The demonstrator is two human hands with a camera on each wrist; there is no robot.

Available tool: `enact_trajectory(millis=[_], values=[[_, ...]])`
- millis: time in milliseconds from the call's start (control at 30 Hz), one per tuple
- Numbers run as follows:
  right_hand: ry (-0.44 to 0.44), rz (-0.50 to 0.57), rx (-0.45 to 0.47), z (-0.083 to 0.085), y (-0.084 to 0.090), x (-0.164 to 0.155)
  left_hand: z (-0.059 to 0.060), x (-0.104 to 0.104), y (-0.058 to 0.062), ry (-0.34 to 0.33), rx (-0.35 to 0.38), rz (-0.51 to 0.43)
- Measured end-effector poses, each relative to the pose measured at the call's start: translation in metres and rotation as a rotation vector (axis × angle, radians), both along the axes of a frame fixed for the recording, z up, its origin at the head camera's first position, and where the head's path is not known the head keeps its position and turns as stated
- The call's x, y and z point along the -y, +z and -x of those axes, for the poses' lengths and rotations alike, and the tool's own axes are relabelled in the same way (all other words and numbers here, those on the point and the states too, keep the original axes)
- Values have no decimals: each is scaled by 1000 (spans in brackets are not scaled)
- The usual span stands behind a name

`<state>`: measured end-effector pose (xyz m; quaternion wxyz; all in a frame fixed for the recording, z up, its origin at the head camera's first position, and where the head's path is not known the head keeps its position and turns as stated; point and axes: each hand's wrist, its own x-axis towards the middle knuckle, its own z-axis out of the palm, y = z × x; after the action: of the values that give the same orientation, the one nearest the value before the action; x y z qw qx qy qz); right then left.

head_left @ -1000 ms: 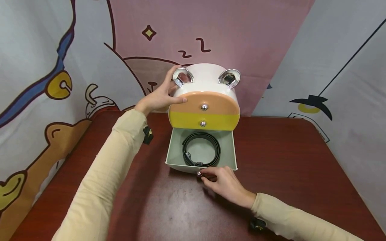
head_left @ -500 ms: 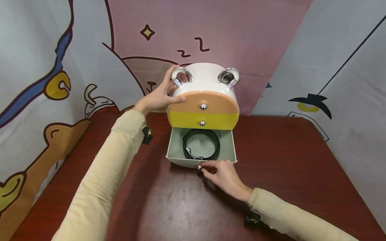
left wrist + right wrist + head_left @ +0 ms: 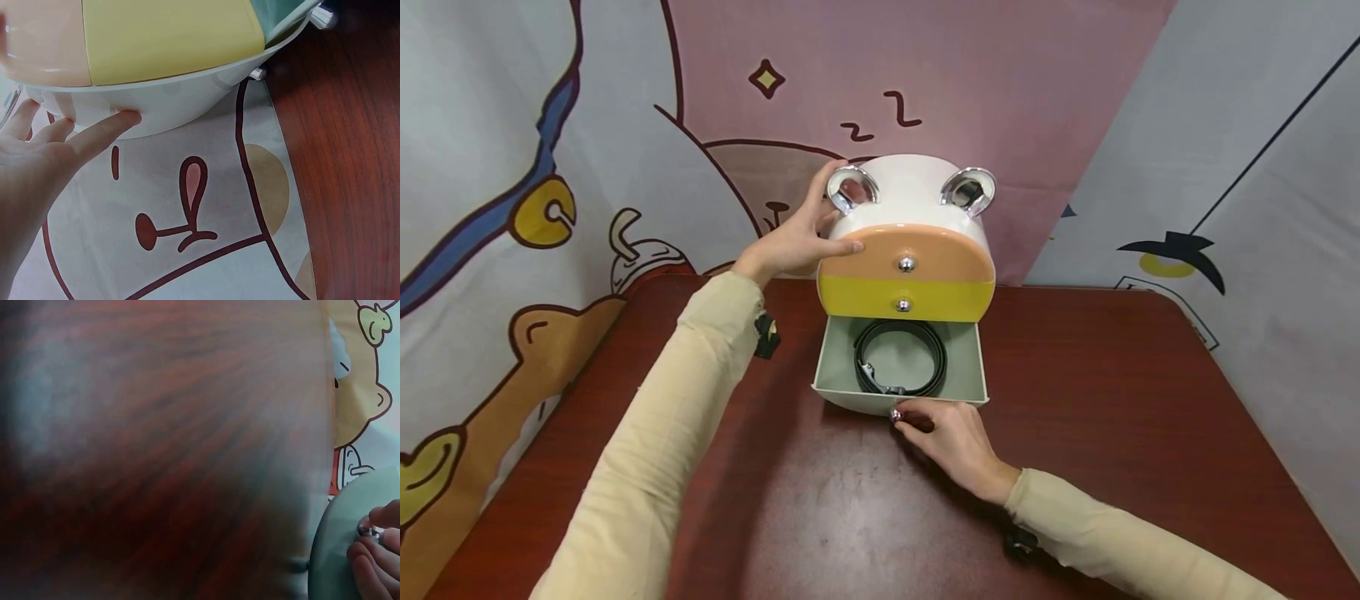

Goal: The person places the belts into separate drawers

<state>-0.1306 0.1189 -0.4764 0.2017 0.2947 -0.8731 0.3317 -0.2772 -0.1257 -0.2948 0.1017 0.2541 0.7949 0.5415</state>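
A small animal-shaped drawer cabinet (image 3: pixel 910 187), white with mirrored ears, stands on the table. Its orange top drawer (image 3: pixel 880 260) and yellow middle drawer (image 3: pixel 865 298) are closed. The pale green bottom drawer (image 3: pixel 831 367) is pulled out, with a coiled black belt (image 3: pixel 938 358) inside. My left hand (image 3: pixel 793 242) rests on the cabinet's upper left, thumb on the orange front; in the left wrist view its outstretched fingers (image 3: pixel 106 129) press the white side. At the bottom drawer's front, my right hand (image 3: pixel 958 442) pinches the round metal knob (image 3: pixel 364 528) between thumb and fingers.
The dark red wooden table (image 3: pixel 1112 400) extends on both sides of the cabinet and in front of it. Close behind hangs a cartoon-printed cloth (image 3: pixel 1000 83). A little metal foot (image 3: pixel 257 74) shows under the cabinet in the left wrist view.
The bottom drawer has slid a little way into the cabinet, with the belt in it and my right hand on its knob. My left hand keeps its place on the cabinet.
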Motion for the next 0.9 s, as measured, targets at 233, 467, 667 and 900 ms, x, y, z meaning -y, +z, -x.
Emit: enact_trajectory(millis=[233,467,667,900], values=[[-31,47,53,16,-3,1,0,-1,-2,-10,29,-33],[-126,109,85,39,-5,1,1,-2,-4,-16,3,-27],[-124,128,101,44,-6,2,1,-1,-2,-20,-21,-23],[-132,151,112,45,-7,5,19,4,-17,-18,-40,-21]])
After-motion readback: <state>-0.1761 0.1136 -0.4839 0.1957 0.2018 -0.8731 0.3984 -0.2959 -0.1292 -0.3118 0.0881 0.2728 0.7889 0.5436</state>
